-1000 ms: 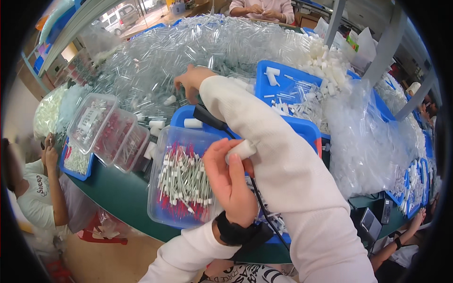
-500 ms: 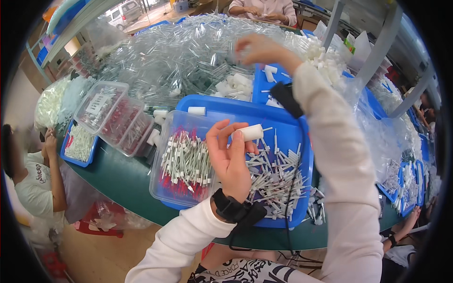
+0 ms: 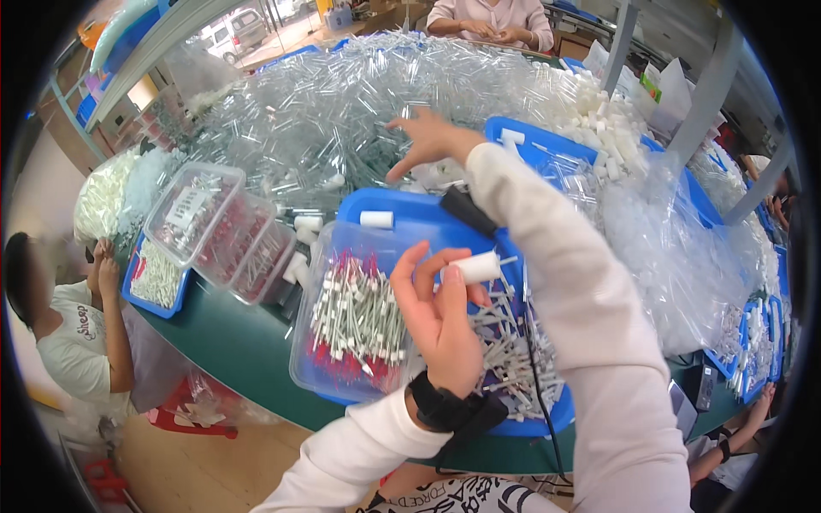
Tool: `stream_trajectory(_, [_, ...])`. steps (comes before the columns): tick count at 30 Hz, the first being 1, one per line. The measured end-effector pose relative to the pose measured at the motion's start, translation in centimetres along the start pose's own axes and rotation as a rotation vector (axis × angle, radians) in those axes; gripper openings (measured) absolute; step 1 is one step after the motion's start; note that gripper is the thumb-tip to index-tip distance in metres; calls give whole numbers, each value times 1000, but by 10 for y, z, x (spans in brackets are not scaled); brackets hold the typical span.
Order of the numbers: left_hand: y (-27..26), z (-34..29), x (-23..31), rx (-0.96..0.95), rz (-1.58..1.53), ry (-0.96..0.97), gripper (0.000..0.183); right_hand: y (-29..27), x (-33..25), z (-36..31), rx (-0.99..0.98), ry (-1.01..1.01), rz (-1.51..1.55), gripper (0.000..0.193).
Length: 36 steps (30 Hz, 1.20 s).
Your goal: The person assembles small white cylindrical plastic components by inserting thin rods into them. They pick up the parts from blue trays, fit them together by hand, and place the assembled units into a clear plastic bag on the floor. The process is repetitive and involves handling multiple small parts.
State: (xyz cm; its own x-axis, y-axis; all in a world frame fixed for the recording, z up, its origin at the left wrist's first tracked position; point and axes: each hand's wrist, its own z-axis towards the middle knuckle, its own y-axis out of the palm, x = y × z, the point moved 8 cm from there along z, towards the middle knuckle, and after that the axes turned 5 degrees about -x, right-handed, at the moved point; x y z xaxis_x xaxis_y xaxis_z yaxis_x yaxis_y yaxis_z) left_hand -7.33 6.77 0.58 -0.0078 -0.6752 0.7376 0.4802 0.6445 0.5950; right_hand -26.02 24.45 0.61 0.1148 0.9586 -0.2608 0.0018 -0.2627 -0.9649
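Between the thumb and fingers of my left hand (image 3: 446, 333) is a white plastic cylinder (image 3: 479, 268) with a thin pale stem sticking out of its right end. My right hand (image 3: 434, 141) is stretched over a large heap of clear plastic tubes (image 3: 291, 128), its fingers spread and nothing visible in them. Below my left hand, a blue tray (image 3: 410, 205) holds many thin white-and-grey sticks (image 3: 517, 368). A clear box (image 3: 301, 363) at the tray's left side is full of pale sticks with pink-red ends (image 3: 355, 316). Another white cylinder (image 3: 376, 220) lies at the tray's far edge.
Stacked clear boxes (image 3: 218, 227) stand at the left. Behind my right forearm are a second blue tray (image 3: 556, 145) and a pile of white cylinders (image 3: 603, 128). Clear plastic bags (image 3: 667, 248) lie at the right. Co-workers sit at left, far side and right. A black cable hangs by my right arm.
My right hand has moved left and slightly farther down over the clear tubes, its fingers spreading. My left hand keeps the white cylinder. The whole view has shifted slightly.
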Motion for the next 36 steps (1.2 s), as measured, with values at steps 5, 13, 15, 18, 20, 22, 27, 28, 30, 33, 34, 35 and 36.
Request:
stream_trajectory(5, [-5, -1, 10, 38, 63, -1, 34, 19, -54, 29, -312, 28, 44, 107])
stream_trajectory(13, [-4, -1, 9, 42, 41, 2, 33, 43, -60, 54, -367, -114, 230, 70])
stream_trajectory(15, [-3, 0, 15, 18, 60, 43, 33, 36, -64, 51, -314, -211, 249, 57])
stream_trajectory(18, [-5, 1, 12, 21, 47, 36, 34, 32, -68, 44, -219, -260, 181, 42])
stream_trajectory(20, [-2, 2, 11, 22, 30, 42, 35, -6, -60, 32, 90, -363, 248, 39])
stream_trajectory(22, [-4, 1, 12, 33, 33, 43, 35, -42, -45, 16, 274, -401, 353, 36])
stream_trajectory(27, [-1, 0, 11, 19, 23, 41, 34, -82, 28, -55, -141, -38, 455, 37])
stream_trajectory(28, [-2, 0, 10, 21, 23, 38, 34, -79, 41, -70, -212, 1, 459, 39])
stream_trajectory(30, [-1, 0, 9, 17, 20, 40, 34, -75, 61, -101, -343, 80, 463, 43])
stream_trajectory(33, [-6, 0, 13, 24, 63, 55, 33, -70, 78, -132, -471, 180, 619, 50])
stream_trajectory(34, [-7, 1, 13, 26, 80, 61, 33, -79, 97, -132, -336, 227, 629, 54])
stream_trajectory(35, [-6, 0, 12, 23, 86, 57, 33, -91, 125, -134, -197, 286, 631, 58])
stream_trajectory(36, [-5, 0, 11, 20, 86, 48, 34, -103, 158, -136, -58, 340, 633, 62])
